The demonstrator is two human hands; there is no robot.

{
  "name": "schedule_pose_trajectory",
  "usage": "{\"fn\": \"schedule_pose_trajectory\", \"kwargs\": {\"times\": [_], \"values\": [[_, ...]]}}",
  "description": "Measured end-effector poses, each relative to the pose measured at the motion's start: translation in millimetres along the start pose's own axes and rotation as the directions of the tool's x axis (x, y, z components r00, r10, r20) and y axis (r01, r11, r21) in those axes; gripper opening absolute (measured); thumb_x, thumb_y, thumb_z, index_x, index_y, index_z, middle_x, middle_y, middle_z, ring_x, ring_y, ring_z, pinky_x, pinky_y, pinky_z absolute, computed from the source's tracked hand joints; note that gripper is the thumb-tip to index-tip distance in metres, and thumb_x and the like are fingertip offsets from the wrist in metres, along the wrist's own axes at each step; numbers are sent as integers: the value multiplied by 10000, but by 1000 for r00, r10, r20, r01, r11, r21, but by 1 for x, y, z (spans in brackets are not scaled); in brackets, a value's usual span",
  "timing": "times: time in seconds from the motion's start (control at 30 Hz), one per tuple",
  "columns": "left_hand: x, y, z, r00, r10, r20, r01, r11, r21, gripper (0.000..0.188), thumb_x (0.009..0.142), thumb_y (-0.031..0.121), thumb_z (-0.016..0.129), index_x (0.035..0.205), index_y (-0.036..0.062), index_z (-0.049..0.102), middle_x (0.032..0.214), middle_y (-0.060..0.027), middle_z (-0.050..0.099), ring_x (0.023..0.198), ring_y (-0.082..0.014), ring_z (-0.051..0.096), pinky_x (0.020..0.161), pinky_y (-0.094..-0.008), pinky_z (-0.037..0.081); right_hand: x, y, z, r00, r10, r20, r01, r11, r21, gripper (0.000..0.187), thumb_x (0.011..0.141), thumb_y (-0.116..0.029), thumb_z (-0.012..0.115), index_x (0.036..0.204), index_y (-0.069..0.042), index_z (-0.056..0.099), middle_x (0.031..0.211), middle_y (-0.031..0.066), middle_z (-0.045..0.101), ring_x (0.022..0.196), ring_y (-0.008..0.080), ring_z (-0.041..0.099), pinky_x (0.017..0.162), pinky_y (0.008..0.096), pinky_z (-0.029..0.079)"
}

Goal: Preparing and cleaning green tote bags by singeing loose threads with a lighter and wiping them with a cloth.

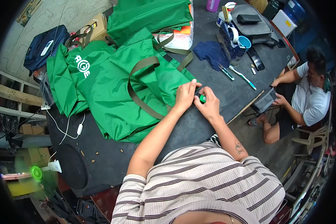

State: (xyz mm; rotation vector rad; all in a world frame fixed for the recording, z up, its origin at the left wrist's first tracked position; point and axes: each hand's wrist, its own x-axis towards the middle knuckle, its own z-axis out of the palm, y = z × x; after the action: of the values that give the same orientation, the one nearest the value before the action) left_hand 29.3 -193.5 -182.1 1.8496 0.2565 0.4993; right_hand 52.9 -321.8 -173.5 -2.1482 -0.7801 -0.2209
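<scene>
A small black-and-green object [202, 98] sits between the thumb and fingers of the right hand [208, 100], which is curled closed around it just above the table [179, 134], between the near edge and the right edge. The left hand [186, 95] is right beside it, nearly touching, its fingers bent and close together over the rim of a large green bag [108, 86]; whether it pinches the fabric I cannot tell. The bag lies flat and rumpled across the middle and left of the table, with white print on its left part and an olive-brown strap [130, 84] looped on top. Beyond it, toward the far edge, are a heap of folded green fabric [149, 15] and a cardboard box [99, 28]. Toward the right edge lie a dark blue cloth [207, 52], a white-and-teal brush-like tool [246, 80] and a black device [255, 59], near an organiser holding a light-blue cup [244, 43]. A grey bag [246, 28] lies at the far right corner. A white cord with an inline switch [80, 129] trails over the left side. Past the right edge, a seated co-worker [311, 89] holds a dark pouch [265, 100].
</scene>
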Motion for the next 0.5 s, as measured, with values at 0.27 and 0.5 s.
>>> {"fn": "schedule_pose_trajectory", "kwargs": {"times": [0.27, 0.5], "values": [[-1, -7, 5, 999, -14, -48, 8, 993, -117, 462, 993, 296, 371, 875, -14, 693, 789, -152, 690, 736, -271, 681, 674, -353, 518, 10, 0, 12, 999, 24, -28, -22, 998, 61, 240, 705, -140, 626, 868, -58, 469, 823, 97, 528, 674, 326, 583, 563, 427, 470], [1, -12, 3, 998, -29, -60, 12, 964, -267, 513, 1010, 297, 327, 890, -55, 680, 812, -156, 696, 779, -245, 687, 734, -331, 530, 8, -4, 9, 999, 39, -1, -39, 998, 56, 240, 706, -146, 630, 863, -57, 471, 815, 96, 529, 672, 323, 584, 567, 424, 473]]}}
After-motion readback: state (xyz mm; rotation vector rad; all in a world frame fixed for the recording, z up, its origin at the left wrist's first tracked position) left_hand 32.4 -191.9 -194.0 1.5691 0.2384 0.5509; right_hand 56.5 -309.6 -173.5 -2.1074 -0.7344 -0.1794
